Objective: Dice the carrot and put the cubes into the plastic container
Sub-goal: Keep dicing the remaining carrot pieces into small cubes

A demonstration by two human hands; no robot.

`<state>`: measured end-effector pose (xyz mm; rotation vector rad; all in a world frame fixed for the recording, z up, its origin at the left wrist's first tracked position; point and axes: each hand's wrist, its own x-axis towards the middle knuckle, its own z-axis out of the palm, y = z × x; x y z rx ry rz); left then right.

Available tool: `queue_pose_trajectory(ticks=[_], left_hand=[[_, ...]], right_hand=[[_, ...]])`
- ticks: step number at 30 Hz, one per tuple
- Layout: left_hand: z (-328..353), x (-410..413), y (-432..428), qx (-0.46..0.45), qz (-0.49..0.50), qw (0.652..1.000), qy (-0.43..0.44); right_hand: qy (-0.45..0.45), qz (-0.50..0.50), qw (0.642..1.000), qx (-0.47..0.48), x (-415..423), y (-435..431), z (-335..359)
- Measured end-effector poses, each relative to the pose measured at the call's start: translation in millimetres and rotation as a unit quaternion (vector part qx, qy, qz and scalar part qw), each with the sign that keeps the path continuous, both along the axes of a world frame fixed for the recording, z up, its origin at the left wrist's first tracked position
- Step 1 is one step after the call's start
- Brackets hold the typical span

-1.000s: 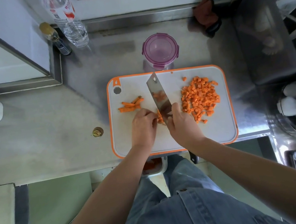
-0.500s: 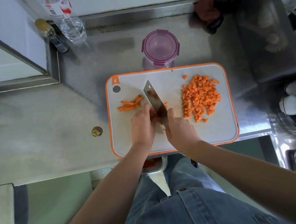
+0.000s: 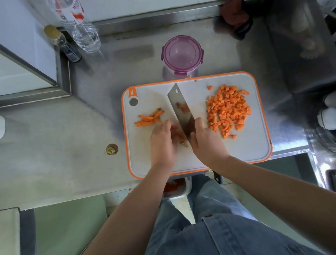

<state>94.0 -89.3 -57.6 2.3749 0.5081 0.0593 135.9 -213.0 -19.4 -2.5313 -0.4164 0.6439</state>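
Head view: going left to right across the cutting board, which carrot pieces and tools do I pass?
carrot sticks → knife → pile of carrot cubes

Cutting board (image 3: 248, 152) at desk's (image 3: 60, 138) near edge, right of centre. On board: carrot cubes (image 3: 228, 110) heaped toward right edge; carrot sticks (image 3: 148, 119) near left edge; knife (image 3: 180, 107) between them, tip toward far edge. Hands side by side mid-board: left hand (image 3: 162, 146) over carrot pieces (image 3: 181, 138), right hand (image 3: 206, 142) gripping knife. Plastic container (image 3: 182, 56) on desk just behind board's far edge. Two bottles (image 3: 84, 32) at desk's far left corner.
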Motion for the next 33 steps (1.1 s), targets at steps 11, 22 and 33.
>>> queue_pose_trajectory(ticks=[11,22,33], left_hand=[[3,-7,2,0.029,0.006,0.999,0.032],[1,-3,1,0.026,0.016,0.999,0.032],[4,-6,9,0.003,-0.032,0.999,0.038]], right_hand=[[-0.003,0.074,0.996,-0.057,-16,-7,9],[0.005,0.058,0.995,-0.079,-22,1,-2],[0.009,-0.052,0.998,0.030,-4,-15,0]])
